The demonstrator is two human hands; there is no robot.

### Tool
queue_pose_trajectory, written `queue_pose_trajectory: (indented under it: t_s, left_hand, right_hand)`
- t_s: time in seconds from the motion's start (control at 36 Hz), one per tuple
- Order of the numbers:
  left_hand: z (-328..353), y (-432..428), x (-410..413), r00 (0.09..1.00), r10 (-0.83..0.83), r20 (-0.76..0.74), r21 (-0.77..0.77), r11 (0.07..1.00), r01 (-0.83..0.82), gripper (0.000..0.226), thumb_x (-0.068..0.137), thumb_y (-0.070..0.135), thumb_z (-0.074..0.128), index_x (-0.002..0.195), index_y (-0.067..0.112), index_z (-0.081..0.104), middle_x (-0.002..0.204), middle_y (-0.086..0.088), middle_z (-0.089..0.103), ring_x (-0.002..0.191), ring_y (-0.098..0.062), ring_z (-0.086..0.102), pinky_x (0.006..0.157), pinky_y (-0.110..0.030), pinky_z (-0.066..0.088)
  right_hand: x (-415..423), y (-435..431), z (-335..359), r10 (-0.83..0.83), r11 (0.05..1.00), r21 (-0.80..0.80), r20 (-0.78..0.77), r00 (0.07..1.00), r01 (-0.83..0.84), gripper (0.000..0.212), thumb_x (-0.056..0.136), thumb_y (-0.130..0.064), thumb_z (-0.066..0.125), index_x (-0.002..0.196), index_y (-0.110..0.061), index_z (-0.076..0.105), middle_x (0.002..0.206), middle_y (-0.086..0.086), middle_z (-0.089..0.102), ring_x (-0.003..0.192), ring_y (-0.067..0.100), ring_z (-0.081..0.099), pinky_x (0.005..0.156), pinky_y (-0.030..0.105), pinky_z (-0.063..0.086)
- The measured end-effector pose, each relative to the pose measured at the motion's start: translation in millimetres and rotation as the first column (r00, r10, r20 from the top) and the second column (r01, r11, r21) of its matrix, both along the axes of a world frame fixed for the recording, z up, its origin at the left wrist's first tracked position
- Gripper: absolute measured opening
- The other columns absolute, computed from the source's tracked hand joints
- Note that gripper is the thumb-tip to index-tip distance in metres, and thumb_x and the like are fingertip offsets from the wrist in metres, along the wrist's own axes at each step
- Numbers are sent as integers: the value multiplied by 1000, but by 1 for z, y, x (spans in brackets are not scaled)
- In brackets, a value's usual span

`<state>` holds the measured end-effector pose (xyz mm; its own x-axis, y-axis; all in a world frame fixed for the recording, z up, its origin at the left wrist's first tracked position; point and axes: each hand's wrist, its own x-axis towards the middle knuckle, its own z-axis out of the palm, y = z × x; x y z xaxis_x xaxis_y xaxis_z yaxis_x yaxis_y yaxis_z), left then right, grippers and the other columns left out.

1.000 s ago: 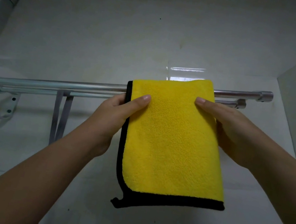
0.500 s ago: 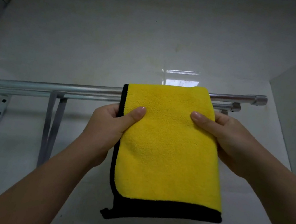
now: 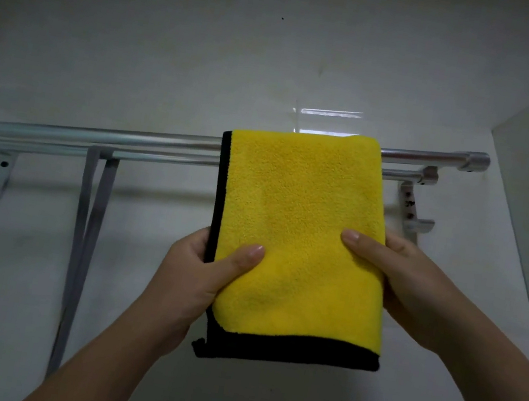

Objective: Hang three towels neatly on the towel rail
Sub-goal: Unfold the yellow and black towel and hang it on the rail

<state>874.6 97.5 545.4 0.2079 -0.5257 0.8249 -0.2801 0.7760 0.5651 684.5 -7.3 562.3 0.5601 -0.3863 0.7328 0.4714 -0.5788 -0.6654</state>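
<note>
In the head view, the towel (image 3: 299, 233) hangs folded over the rail (image 3: 127, 140), near its right end, with the front flap facing us. The rail is two round, brushed-metal bars, one just behind and below the other. The cloth covers both where it crosses, so we cannot tell whether it rides on the front bar alone or on both.

Our left hand (image 3: 207, 271) holds the left edge low down and our right hand (image 3: 415, 290) holds the right edge a little higher. Each grip is a pinch on the towel: the left thumb (image 3: 243, 257) and right thumb (image 3: 363, 247) lie flat on the yellow face, and the fingers go behind the cloth. We judge that holding both sides like this lets us draw the flap straight and level its hem.

The towel is thick, nubby yellow microfibre, bound in black along the left side and the bottom, with a rounded lower-left corner. It looks soft and limp, likely to slide on smooth metal if pulled unevenly.

A flat grey strap (image 3: 86, 224) hangs from the rail further left. Pale brackets (image 3: 410, 209) fix the bars to a smooth, off-white wall (image 3: 280, 47). We see only this one towel, so two appear to remain.
</note>
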Motion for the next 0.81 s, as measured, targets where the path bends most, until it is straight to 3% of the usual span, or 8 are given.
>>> queue_pose_trajectory:
  t_s: [0.11,0.25,0.44,0.56,0.61,0.69,0.75,0.81]
  left_hand:
    - [-4,2,3,1000,9,1,-23,1000,-9,41,45,34,74,83,18,72,86,1,76,76,-15,72,56,-19,54]
    - [-10,3,1,1000,17,9,-29,999,-17,43,46,30,73,87,18,70,86,3,76,76,-13,72,56,-18,53]
    - [-20,-1,0,999,-11,-46,119,993,16,45,46,32,74,89,19,70,89,3,76,79,-14,72,56,-17,54]
    - [-28,-3,1,999,19,-50,209,978,-8,43,49,33,74,88,16,71,88,-2,76,73,-16,72,50,-19,51]
    - [-32,-3,3,998,66,-21,218,974,-60,42,49,40,74,85,19,74,85,-4,75,63,-14,65,45,-18,41]
    - [-39,-1,9,997,78,-28,199,978,-70,40,49,41,76,84,22,74,88,-10,74,68,-22,59,59,-28,38]
    - [-42,2,9,996,90,-26,192,978,-84,39,50,35,85,86,22,74,93,-15,72,76,-28,58,67,-38,36]
    - [-45,5,8,994,108,-26,170,980,-102,34,55,35,81,86,22,73,92,-17,71,74,-27,57,65,-38,37]
  right_hand:
    - [-2,-3,-5,28,1000,-7,-1,1000,-28,24,64,-40,60,83,-33,73,94,-5,75,83,15,71,64,23,58]
    - [-2,-2,-9,25,1000,7,21,999,-25,32,69,-40,56,98,-29,65,95,-6,74,85,14,71,61,21,56]
    - [6,2,-17,-110,994,-14,15,994,111,42,58,-48,63,95,-27,67,94,-9,74,84,11,71,61,20,56]
    - [5,-3,-22,-146,989,-28,-72,987,144,46,54,-46,68,95,-25,67,95,-7,74,87,16,70,78,35,56]
    - [3,-6,-27,-152,988,-29,-106,983,150,45,54,-44,68,94,-22,67,96,-2,74,89,22,69,84,41,53]
    - [1,-10,-36,-102,995,-4,-117,988,102,39,61,-36,64,95,-17,66,90,-1,75,81,18,71,69,32,59]
    - [0,-10,-43,-30,999,29,-96,995,33,34,66,-30,62,96,-14,65,80,-3,74,70,11,69,54,20,52]
    - [0,-8,-46,23,999,49,-66,998,-20,30,69,-26,60,94,-11,64,72,-5,72,61,7,66,49,15,48]
